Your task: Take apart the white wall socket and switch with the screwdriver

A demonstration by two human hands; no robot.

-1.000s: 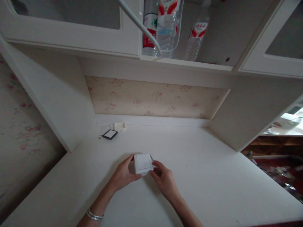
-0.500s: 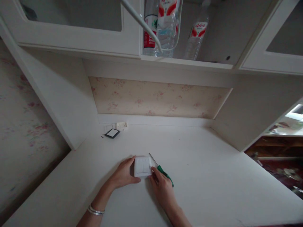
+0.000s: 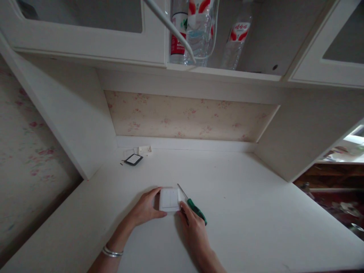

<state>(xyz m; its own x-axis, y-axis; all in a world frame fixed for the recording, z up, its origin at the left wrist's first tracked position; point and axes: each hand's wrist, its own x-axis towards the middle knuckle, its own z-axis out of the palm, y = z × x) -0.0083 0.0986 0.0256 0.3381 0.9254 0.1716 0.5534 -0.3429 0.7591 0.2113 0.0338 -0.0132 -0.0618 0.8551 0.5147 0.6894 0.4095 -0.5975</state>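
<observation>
A white square wall switch (image 3: 170, 200) with two rocker panels faces up just above or on the white desktop. My left hand (image 3: 148, 206) grips its left side, with the thumb at the near corner and fingers at the far corner. At the right edge, the closed fingers of my right hand (image 3: 192, 223) press against the switch's near right corner. Beside that hand lies a screwdriver (image 3: 196, 211) with a green handle, its shaft pointing away to the left. Whether the right fingers also pinch something small is hidden.
At the back left of the desktop (image 3: 241, 220) lie a black-framed square piece (image 3: 133, 159), a cream plastic piece (image 3: 145, 150) and small dark bits. Overhead, a shelf holds plastic bottles (image 3: 237, 36), and a pale curved tube (image 3: 170, 28) hangs in front. Side panels flank the desk.
The view has shifted slightly, so everything sits a little further left. The near edge of the switch looks a bit lower and flatter; both hands keep their hold.
</observation>
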